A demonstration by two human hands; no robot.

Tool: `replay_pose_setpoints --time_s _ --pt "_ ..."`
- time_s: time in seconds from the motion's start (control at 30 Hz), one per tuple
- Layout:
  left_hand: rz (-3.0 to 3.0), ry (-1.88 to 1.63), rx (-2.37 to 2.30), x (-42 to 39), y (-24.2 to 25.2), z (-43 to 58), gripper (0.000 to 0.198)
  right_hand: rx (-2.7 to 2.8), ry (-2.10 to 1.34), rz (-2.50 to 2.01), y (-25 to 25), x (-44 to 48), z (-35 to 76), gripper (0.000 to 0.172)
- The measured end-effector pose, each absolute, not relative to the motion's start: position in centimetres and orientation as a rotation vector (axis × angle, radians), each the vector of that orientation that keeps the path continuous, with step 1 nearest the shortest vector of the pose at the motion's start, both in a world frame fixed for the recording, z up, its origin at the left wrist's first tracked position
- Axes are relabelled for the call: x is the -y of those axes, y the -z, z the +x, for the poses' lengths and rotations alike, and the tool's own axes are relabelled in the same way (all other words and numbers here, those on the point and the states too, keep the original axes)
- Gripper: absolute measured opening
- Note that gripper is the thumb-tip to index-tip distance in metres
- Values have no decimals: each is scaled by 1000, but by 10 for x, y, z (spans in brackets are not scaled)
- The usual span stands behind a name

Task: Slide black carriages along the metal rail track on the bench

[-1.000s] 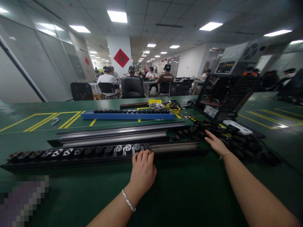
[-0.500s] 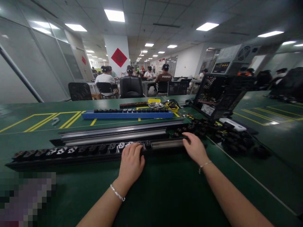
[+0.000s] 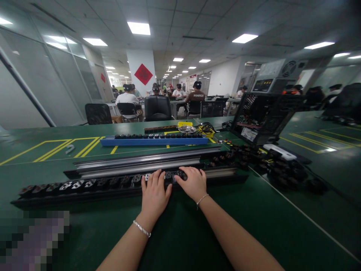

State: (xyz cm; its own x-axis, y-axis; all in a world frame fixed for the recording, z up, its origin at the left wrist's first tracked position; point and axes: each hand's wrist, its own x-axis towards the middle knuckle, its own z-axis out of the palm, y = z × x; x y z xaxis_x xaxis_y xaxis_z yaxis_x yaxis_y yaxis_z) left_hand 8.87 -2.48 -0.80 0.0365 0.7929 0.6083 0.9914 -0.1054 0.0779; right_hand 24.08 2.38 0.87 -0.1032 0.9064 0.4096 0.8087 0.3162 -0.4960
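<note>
A long black rail [image 3: 84, 194] lies across the green table in front of me, with a row of socket modules [image 3: 78, 184] set in its channel, some with white faces and some dark. My left hand [image 3: 155, 194] rests on the row with its fingers spread over the modules. Just right of it, my right hand [image 3: 193, 182] has thumb and fingers around a black socket module [image 3: 182, 174] at the row's right end; the fingers partly hide it. Beyond this hand the rail's bare metal channel [image 3: 222, 172] shows.
Two silver-lined rails [image 3: 141, 162] lie behind, then a blue rail [image 3: 155, 141] holding modules. Loose black modules [image 3: 282, 171] are heaped at the right, near an open computer case [image 3: 262, 116]. A metal dish [image 3: 187, 129] stands farther back. Several people sit at distant tables.
My right hand has moved left from the rail's right end to beside my left hand and now holds a black socket module. My left hand stays over the row.
</note>
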Motion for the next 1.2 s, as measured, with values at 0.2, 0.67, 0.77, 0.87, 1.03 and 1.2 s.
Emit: replay_pose_setpoints --time_s 0.2,0.67,0.77,0.87,1.03,1.2 --pt "-1951 754 1822 25 7 89 43 1897 -119 -1520 -4 -22 234 30" --pt "-1946 732 1823 23 11 86 44 1848 -94 -1508 0 -23 237 24" --pt "-1947 735 1824 23 11 86 44 1836 -81 -1503 1 -22 238 25" --pt "-1949 733 1831 23 10 87 44 1825 -77 -1518 0 -22 239 24" --pt "-1957 734 1827 23 11 86 44 1823 -88 -1551 -1 -22 244 25" --pt "-1907 797 1770 27 8 90 43 1846 -118 -1581 -1 -22 248 29"
